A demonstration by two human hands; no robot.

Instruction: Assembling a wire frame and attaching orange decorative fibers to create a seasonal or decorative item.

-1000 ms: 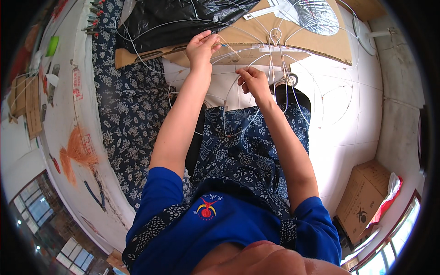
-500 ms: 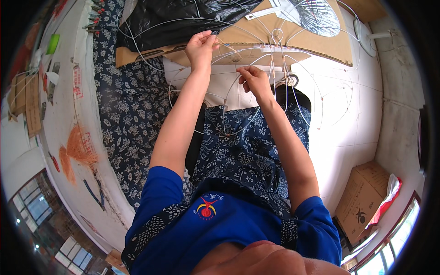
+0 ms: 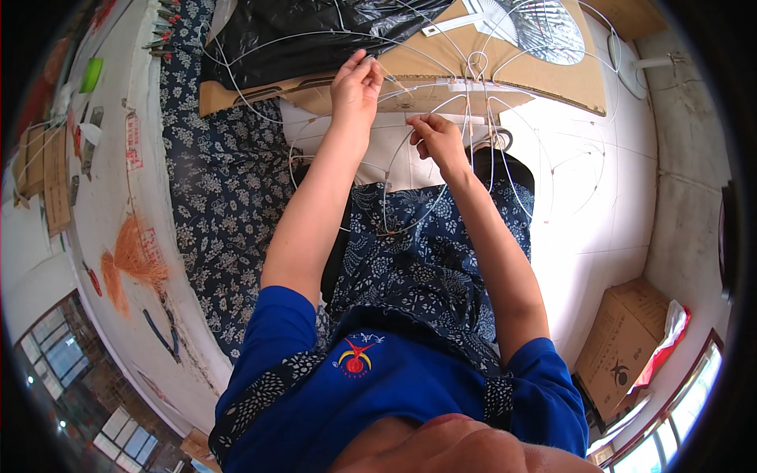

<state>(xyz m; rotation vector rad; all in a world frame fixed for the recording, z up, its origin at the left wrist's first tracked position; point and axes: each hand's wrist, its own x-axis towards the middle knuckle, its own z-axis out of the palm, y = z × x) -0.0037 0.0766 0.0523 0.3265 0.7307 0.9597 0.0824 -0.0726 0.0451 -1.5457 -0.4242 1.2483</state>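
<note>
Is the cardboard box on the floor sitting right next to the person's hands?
No, the cardboard box sits far off at the lower right, while both hands hold the white wire frame up top.

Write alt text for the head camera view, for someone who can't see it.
Seen from above, a person in a blue shirt works on a frame of thin white wire hoops, the left hand and right hand each pinching a strand. Flat cardboard, black plastic sheeting and blue floral cloth surround it on a pale tiled floor.
</note>
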